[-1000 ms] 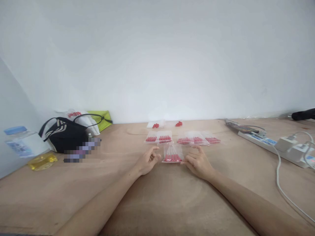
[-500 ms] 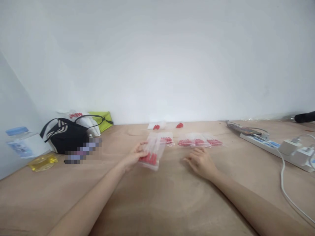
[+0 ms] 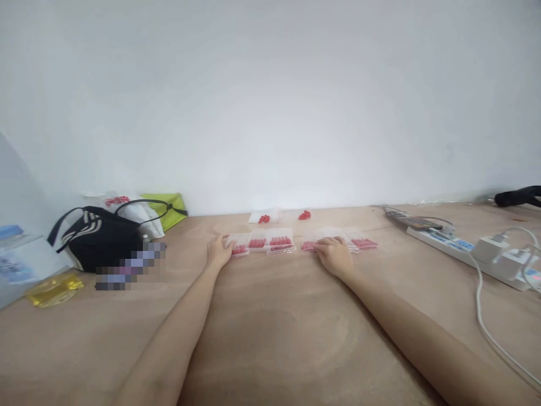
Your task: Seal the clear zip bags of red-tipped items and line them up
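My left hand (image 3: 218,252) rests on the table at the left edge of a small clear zip bag (image 3: 240,249) of red pieces. Its thumb and fingers are apart and touch the bag's edge. Two similar bags lie beside it, a middle bag (image 3: 257,242) and a slightly overlapping bag (image 3: 280,242). My right hand (image 3: 337,255) lies over the right-hand group, fingers stretched to the left and partly hiding a bag. On either side of it show a bag of red pieces (image 3: 309,245) and another bag (image 3: 364,243).
Loose red pieces (image 3: 264,219) and a second small heap (image 3: 304,215) lie near the wall. At left are a black bag (image 3: 103,239), a green bag (image 3: 171,211) and a bottle with yellow liquid (image 3: 54,289). A power strip (image 3: 448,243) with cables and a phone (image 3: 414,220) is at right.
My left hand has moved left and lowered its bag onto the table, at the left end of the row. My right hand has reached forward onto the right-hand bags.
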### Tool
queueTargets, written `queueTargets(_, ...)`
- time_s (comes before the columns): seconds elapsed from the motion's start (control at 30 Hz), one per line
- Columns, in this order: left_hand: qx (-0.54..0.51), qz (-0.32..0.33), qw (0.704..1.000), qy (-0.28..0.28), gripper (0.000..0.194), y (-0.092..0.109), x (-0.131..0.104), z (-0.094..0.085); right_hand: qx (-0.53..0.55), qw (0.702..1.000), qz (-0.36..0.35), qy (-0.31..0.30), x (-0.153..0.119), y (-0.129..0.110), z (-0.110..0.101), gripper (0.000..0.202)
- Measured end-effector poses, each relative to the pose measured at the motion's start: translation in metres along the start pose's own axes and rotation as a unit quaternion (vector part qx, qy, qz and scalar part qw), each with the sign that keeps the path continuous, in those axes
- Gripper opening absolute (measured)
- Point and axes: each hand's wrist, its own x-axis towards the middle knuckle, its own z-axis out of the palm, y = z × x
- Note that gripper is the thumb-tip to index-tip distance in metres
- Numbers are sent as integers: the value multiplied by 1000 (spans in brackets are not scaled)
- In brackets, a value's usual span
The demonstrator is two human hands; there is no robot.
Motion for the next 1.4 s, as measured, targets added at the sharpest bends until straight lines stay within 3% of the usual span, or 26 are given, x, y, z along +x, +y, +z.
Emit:
queueTargets(0.13, 35, 97, 995, 18, 13, 10, -25, -5, 71, 996, -50, 29, -19, 0, -4, 25)
queueTargets(0.2, 46, 206, 977, -21, 12, 18, -45, -8, 137, 986, -95, 26, -33, -1, -11, 27)
queueTargets(0.27, 41, 333, 936, -105, 13, 30, -70, -11, 208, 969, -134, 9, -46, -5, -18, 27)
queueTargets(0.3, 30, 367, 918, -146, 14, 37, -82, -12, 238, 960, -146, 0, -50, -9, -22, 27)
queueTargets(0.4, -2, 414, 874, -254, 27, 58, -115, -10, 293, 944, -150, -19, -56, -25, -29, 25)
queueTargets(0.5, -14, 428, 860, -278, 50, 75, -132, 0, 307, 941, -138, -29, -51, -40, -31, 26)
queueTargets(0.6, -24, 417, 868, -270, 39, 81, -133, 11, 322, 938, -117, -44, -46, -43, -33, 29)
queueTargets(0.73, -36, 444, 846, -294, 27, 78, -128, 14, 323, 936, -105, -90, -51, -27, -41, 40)
queueTargets(0.87, -15, 496, 823, -276, 25, 71, -127, 14, 285, 946, -133, -75, -60, -16, -48, 40)
queueTargets(1.07, 28, 597, 781, -179, 21, 69, -130, 20, 125, 962, -244, 8, -57, -23, -43, 26)
queueTargets(1.2, 61, 634, 762, -115, 23, 70, -129, 20, 68, 966, -240, 66, -55, -24, -40, 29)
queueTargets(1.3, 73, 650, 754, -63, 22, 70, -127, 20, 75, 967, -229, 80, -54, -22, -39, 28)
queueTargets(1.4, 87, 658, 746, -45, 23, 69, -126, 19, 68, 965, -239, 85, -54, -19, -39, 27)
